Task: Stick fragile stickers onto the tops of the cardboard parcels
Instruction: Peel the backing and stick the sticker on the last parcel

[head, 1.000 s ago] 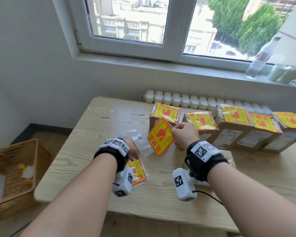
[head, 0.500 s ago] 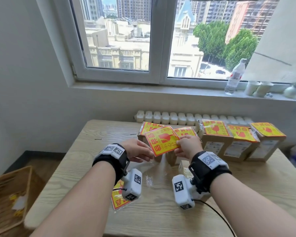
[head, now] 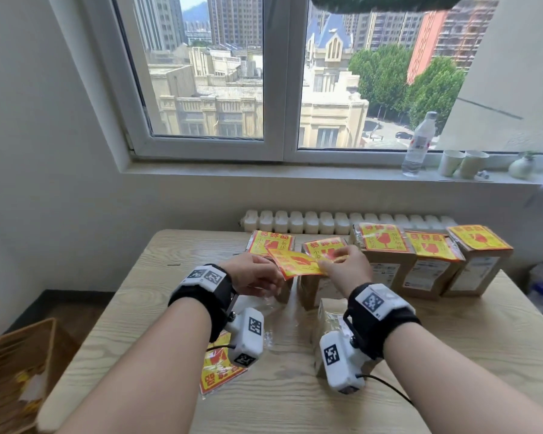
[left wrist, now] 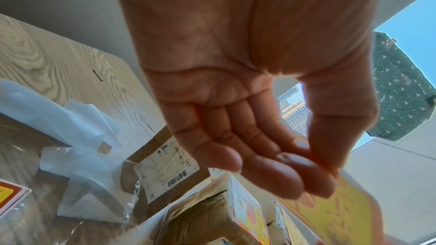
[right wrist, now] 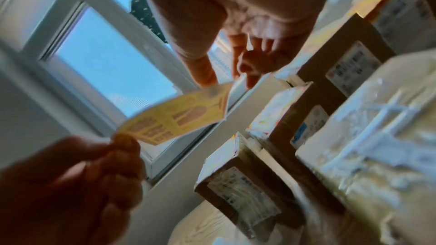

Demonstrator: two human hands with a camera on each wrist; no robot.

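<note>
I am pinching a sticker point(head: 298, 264) by its ends with my left hand point(head: 254, 278) and right hand point(head: 345, 272), holding it in the air above the two leftmost parcels point(head: 271, 245) on the table point(head: 452, 346).

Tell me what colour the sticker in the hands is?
Yellow with red print and a red edge: the held sticker, clearest in the head view.

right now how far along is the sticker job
Five parcels in the back row already carry stickers on top. Both hands, left hand and right hand, hold a loose sticker above the table. The nearer parcel under the right wrist shows no sticker yet.
</note>
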